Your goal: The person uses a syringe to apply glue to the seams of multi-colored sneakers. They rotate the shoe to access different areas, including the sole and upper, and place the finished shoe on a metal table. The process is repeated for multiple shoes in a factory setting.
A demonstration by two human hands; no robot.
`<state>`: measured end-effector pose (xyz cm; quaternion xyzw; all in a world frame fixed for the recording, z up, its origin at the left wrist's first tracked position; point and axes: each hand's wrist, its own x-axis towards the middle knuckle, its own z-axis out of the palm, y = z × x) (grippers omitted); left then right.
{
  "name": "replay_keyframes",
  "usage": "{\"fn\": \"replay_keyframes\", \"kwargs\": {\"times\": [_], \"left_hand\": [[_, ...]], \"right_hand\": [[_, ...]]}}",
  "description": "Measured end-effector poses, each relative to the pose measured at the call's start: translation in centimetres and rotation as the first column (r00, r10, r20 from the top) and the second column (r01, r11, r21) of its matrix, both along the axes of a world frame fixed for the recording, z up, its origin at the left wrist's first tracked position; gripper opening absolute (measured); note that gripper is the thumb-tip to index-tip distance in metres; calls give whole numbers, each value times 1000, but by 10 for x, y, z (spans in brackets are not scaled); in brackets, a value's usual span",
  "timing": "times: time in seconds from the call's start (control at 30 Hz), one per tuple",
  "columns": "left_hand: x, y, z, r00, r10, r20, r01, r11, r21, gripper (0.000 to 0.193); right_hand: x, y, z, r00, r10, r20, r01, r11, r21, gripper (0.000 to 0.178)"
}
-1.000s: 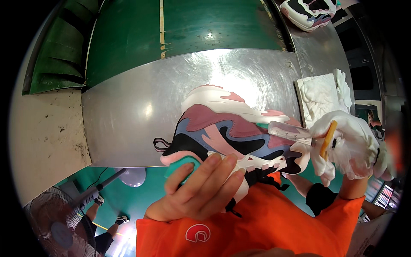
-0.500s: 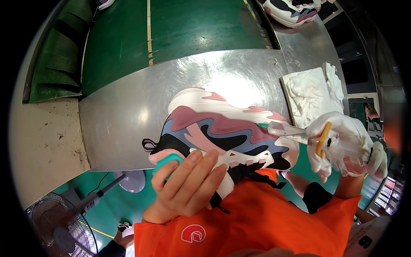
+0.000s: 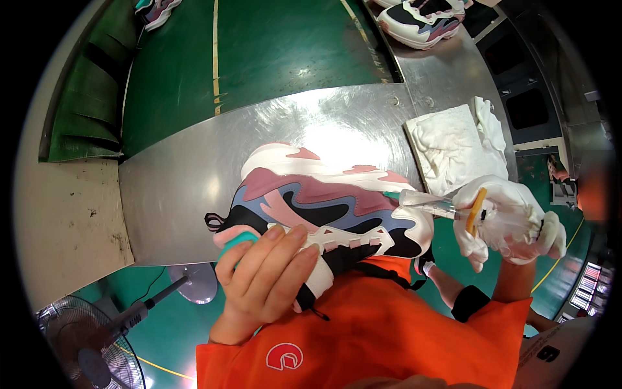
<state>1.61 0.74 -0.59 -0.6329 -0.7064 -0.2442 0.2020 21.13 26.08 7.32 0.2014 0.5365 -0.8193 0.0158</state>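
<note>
Sneaker (image 3: 311,201), on its side at the frame's centre over the tabletop's (image 3: 172,201) edge, looks light, its upper pliable, its sole (image 3: 275,159) firmer; the bare left hand's (image 3: 262,279) grip closes soundly around the collar opening, the gloved right hand's (image 3: 499,211) around a clear syringe (image 3: 431,203).
</note>
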Motion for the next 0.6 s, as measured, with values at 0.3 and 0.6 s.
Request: {"fn": "replay_keyframes", "kwargs": {"times": [0.3,0.6], "left_hand": [[0,4,6,1000,10,-22,-10,1000,-23,18],[6,5,5,998,35,-50,-36,999,-27,19]], "right_hand": [[19,4,-9,998,-42,-56,42,999,-16,93],[37,5,-22,989,-81,-121,78,997,-30,95]]}}
